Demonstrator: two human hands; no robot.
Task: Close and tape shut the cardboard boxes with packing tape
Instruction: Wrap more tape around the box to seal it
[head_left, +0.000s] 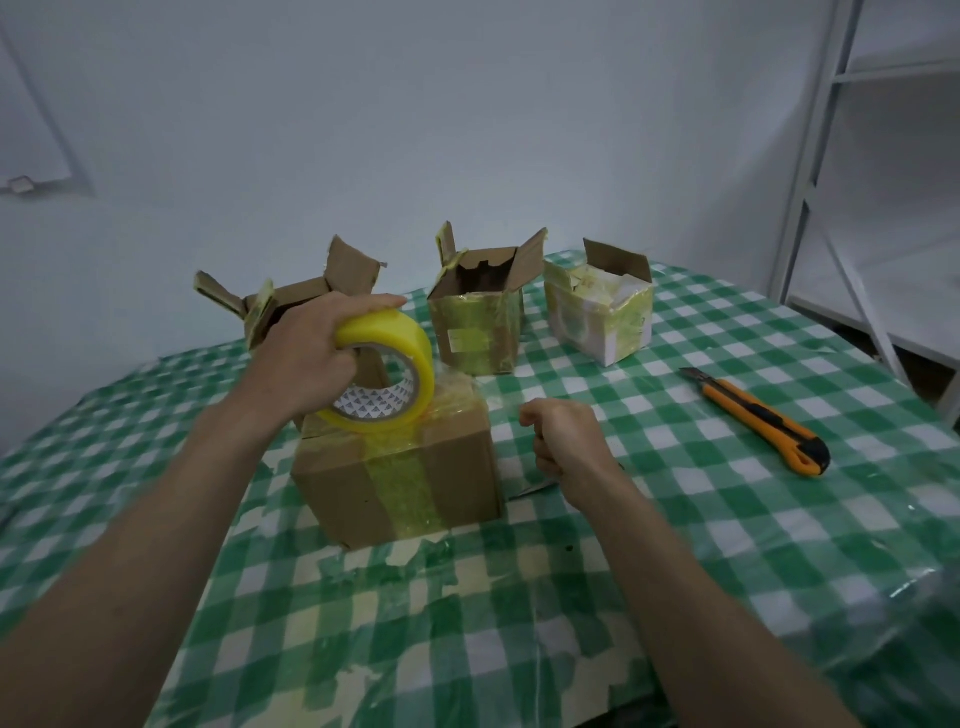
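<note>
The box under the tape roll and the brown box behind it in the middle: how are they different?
The near box is closed, its flaps flat under a strip of yellowish tape running over the top and down the front; the middle box stands open, flaps sticking up. The left hand holds the tape roll on the near box; nothing touches the middle box. Both are brown cardboard on the checked tablecloth.

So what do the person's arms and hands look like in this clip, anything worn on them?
Both forearms are bare right up to the frame edge, with no sleeves in view. The left hand and right hand show no gloves, rings, watch or bands. The right hand is slightly blurred.
</note>
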